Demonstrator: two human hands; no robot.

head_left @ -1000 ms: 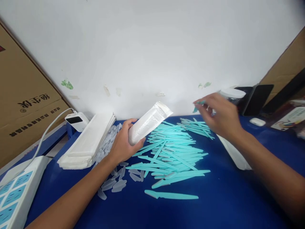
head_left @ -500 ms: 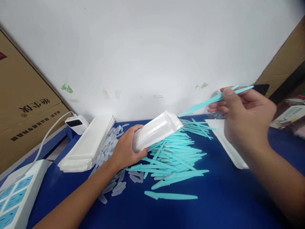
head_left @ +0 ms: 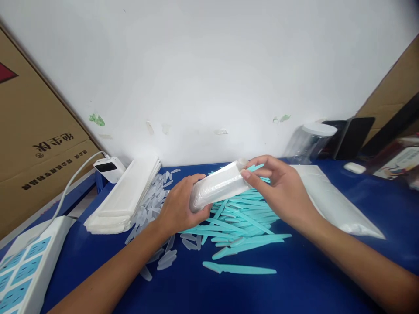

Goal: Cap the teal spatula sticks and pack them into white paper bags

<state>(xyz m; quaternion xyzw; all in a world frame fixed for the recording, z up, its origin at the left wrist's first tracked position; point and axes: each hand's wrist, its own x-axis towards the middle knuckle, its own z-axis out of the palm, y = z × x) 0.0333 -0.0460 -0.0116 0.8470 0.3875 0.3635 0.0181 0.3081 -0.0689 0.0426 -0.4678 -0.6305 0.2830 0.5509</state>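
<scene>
My left hand [head_left: 185, 205] is wrapped around a narrow white bubble bag [head_left: 218, 186], held tilted above the table with its far end up to the right. At that end, my right hand [head_left: 278, 183] pinches the bag's edge between thumb and fingers. Beneath both hands spreads a heap of turquoise eyebrow razors [head_left: 248, 218], with one lone razor [head_left: 240, 268] nearer to me. Small clear blade caps [head_left: 153, 196] lie scattered by my left wrist. Whether anything is inside the bag cannot be made out.
A stack of flat white bags [head_left: 126, 196] lies left, beside a white device [head_left: 109, 169] on a cable. A power strip [head_left: 42, 266] is front left. On the right lie a filled white bag [head_left: 340, 203], a lidded clear jar [head_left: 310, 141] and a white case [head_left: 354, 168].
My right hand has come left and down from the right side to the bag's end. The turquoise razors it held are no longer visible in its fingers. My left hand still holds the bag.
</scene>
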